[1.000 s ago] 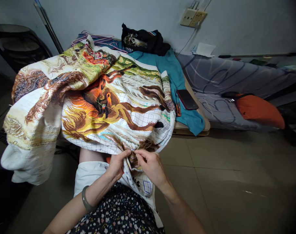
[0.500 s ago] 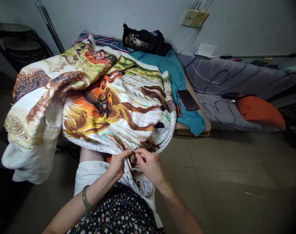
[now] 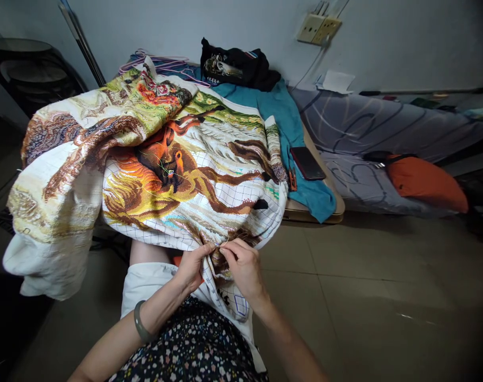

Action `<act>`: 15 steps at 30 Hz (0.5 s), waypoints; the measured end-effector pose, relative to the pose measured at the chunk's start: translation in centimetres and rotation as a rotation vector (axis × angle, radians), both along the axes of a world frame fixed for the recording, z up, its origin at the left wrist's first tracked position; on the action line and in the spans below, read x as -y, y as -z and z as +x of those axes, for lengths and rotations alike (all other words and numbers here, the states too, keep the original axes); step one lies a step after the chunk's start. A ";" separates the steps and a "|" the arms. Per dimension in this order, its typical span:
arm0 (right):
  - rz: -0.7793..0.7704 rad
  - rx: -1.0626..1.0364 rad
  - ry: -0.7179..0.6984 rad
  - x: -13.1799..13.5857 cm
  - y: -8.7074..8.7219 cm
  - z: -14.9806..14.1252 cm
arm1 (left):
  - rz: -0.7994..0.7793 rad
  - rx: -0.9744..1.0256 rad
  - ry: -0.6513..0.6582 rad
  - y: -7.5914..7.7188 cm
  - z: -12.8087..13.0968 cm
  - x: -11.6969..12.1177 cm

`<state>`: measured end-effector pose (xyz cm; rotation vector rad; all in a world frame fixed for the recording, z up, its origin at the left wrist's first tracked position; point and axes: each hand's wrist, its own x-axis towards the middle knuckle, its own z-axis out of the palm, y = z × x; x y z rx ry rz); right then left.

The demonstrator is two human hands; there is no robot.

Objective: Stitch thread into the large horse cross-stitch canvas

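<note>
A large cross-stitch cloth (image 3: 221,159), with horses worked in orange, brown and gold on a gridded white ground, spreads over a low table and down to my lap. Near its front edge my left hand (image 3: 191,268) grips a gathered fold, thumb on top. Right beside it, my right hand (image 3: 241,265) is closed in a pinch at the cloth's surface, fingertips almost touching the left thumb. Whatever lies in that pinch is too small to make out. Thin loose thread shows by the right fingers, and more yellowish thread (image 3: 161,164) lies on the stitched horse.
On a teal cloth (image 3: 315,199) at the table's right lie a phone (image 3: 307,163) and small orange-handled snips (image 3: 292,179). Black fabric (image 3: 237,69) and pink hangers (image 3: 157,62) are at the back. An orange bag (image 3: 426,183) rests on the grey-covered seat (image 3: 348,175) to the right.
My right hand has turned slightly and shifted a little upward, its fingers still pinched by the cloth. My left hand and the cloth have hardly moved.
</note>
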<state>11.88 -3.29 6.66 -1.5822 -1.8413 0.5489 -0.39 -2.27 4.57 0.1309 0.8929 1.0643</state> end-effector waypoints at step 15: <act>0.162 -0.171 -0.033 3.0 -3.7 -0.2 | 0.009 0.031 0.031 -0.5 -0.3 0.6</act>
